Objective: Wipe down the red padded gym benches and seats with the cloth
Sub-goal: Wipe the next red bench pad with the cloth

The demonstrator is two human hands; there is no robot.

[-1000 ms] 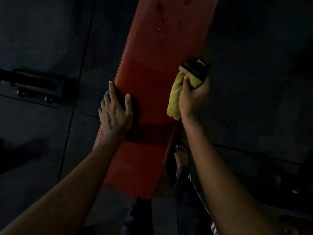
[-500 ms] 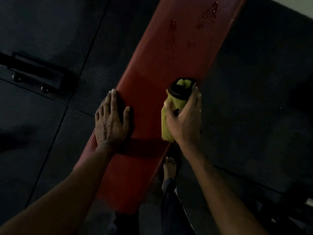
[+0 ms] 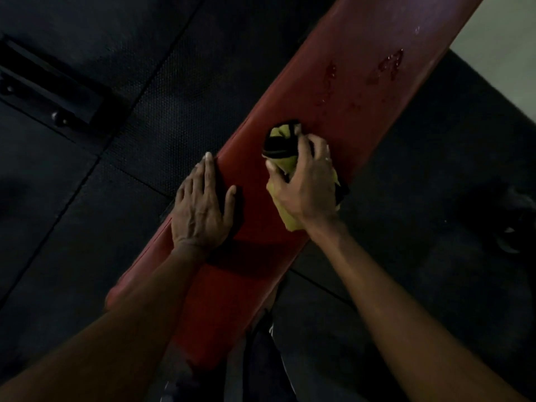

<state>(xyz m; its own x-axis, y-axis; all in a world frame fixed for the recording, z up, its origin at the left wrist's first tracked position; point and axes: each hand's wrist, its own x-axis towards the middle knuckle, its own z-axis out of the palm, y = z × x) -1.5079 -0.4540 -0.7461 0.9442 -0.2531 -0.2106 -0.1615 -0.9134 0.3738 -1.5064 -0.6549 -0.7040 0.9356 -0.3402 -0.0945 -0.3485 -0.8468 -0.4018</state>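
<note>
Red padded bench (image 3: 342, 91) running diagonally over dark rubber floor (image 3: 121, 82). Left hand (image 3: 201, 208) flat on bench's left edge, fingers straight and spread. Right hand (image 3: 309, 184) curled round bunched yellow-and-black cloth (image 3: 282, 146), pressing it onto mid-bench. Wet streaks (image 3: 390, 65) further up the padding, beyond cloth.

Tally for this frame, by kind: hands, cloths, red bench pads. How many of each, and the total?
Hands: 2, left hand flat on the pad, right hand gripping the cloth
Cloths: 1, yellow-and-black cloth
Red bench pads: 1, red bench
Total: 4
</note>
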